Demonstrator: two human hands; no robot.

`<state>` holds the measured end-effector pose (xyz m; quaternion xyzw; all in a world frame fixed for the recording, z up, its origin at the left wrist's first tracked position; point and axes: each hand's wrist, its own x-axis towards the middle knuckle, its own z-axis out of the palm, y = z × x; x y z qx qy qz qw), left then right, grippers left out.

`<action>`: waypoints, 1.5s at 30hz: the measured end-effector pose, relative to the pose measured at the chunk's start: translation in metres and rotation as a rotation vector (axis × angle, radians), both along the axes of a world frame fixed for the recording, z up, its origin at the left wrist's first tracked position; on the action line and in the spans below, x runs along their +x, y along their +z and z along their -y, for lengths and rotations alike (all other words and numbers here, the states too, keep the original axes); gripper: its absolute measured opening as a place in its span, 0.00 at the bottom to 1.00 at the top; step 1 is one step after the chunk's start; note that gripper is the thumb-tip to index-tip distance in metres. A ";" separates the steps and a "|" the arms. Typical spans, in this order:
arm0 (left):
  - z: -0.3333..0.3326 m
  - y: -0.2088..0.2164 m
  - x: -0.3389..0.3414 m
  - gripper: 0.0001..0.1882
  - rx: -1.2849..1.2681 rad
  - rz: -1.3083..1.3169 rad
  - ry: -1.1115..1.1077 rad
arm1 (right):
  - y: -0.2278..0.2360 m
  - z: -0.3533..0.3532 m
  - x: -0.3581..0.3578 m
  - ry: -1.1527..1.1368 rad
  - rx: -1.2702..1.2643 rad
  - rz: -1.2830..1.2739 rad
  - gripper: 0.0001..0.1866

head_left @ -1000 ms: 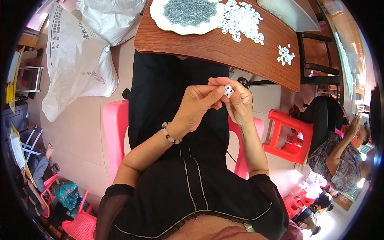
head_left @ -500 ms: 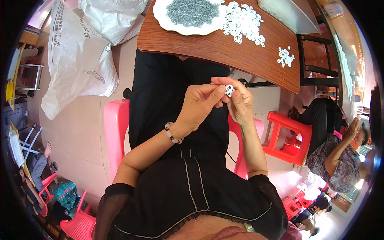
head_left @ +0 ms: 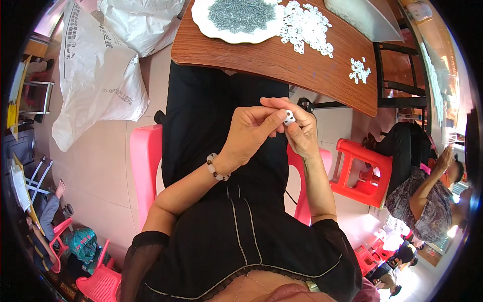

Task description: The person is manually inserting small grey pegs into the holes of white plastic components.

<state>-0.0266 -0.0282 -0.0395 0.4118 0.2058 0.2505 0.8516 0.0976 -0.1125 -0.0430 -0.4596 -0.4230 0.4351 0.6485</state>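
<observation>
Above my lap, a small white plastic piece with dark round holes is pinched between the fingers of both hands. My left hand, with a beaded bracelet at its wrist, closes on it with thumb and forefinger. Thumb and curled fingers of my right hand grip its other side. Just beyond my hands, a brown wooden table carries a heap of similar white pieces and a smaller cluster. A white scalloped plate there holds many thin grey screw-like parts.
White woven sacks stand on the floor at the left. A red plastic stool is at my right, close to a seated person. I sit on a pink chair. More people and chairs appear at both rims.
The white piece has turned in my fingers and shows a different side. My right fingers have shifted slightly; both hands stay in nearly the same place.
</observation>
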 end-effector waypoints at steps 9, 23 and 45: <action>0.000 0.007 -0.001 0.11 -0.112 0.015 -0.055 | -0.007 0.004 0.005 -0.038 0.012 -0.025 0.28; 0.004 0.004 -0.002 0.07 -0.358 0.036 -0.107 | -0.014 0.003 -0.004 -0.144 0.093 -0.139 0.20; -0.009 -0.006 0.008 0.09 -0.385 -0.036 0.010 | 0.002 -0.002 0.009 -0.102 -0.121 -0.011 0.22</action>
